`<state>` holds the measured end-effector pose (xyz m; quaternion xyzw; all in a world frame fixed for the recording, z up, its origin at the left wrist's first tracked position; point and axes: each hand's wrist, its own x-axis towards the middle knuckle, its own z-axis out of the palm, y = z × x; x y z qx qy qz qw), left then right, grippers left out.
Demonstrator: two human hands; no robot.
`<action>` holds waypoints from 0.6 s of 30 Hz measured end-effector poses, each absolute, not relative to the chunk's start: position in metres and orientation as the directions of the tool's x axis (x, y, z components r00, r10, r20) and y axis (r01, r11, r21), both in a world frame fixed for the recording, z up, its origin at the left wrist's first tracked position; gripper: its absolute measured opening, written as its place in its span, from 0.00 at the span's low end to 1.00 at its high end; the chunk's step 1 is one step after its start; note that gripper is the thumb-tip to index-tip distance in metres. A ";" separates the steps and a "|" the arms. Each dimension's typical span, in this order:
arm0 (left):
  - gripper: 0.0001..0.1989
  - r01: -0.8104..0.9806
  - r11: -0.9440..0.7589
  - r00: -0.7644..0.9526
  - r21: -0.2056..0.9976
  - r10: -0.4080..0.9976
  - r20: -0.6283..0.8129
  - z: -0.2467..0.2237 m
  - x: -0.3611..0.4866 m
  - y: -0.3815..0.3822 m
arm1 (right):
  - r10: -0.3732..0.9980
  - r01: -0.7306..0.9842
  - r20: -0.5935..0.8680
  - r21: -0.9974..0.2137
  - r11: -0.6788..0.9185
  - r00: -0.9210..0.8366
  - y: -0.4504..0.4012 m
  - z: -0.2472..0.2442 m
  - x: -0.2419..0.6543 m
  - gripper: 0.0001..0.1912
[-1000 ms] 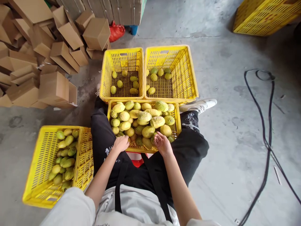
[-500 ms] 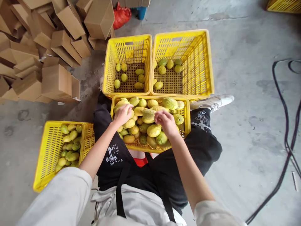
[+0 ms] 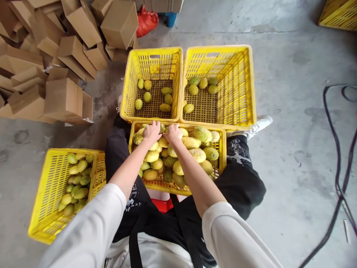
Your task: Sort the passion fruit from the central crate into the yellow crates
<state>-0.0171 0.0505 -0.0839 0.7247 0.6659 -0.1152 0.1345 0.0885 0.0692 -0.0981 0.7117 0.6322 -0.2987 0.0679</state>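
A yellow crate (image 3: 224,149) full of yellow-green fruits (image 3: 197,155) sits between my legs. My left hand (image 3: 152,133) rests on the fruits at the crate's far left part, palm down, its fingers apart and pointing away from me. Close beside it, my right hand (image 3: 173,133) reaches over the fruits near the far rim, fingers curled down over them; whether it grips one is hidden. The two hands almost touch.
Two deeper yellow crates (image 3: 152,52) (image 3: 252,89) stand beyond, with several fruits in each. Another yellow crate (image 3: 46,197) of fruits is at the left. Cardboard boxes (image 3: 64,98) pile up at the upper left. Black cables (image 3: 338,163) lie on the right.
My right hand has moved left and away from me, next to my left hand. My left hand has shifted slightly. The fruits near the right hand's former place have shifted.
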 end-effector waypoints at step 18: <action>0.25 0.980 -0.020 0.059 0.196 0.979 -0.194 -0.077 -0.026 0.027 | 0.888 0.905 -0.458 -0.397 -0.156 -0.048 0.064 -0.093 0.110 0.20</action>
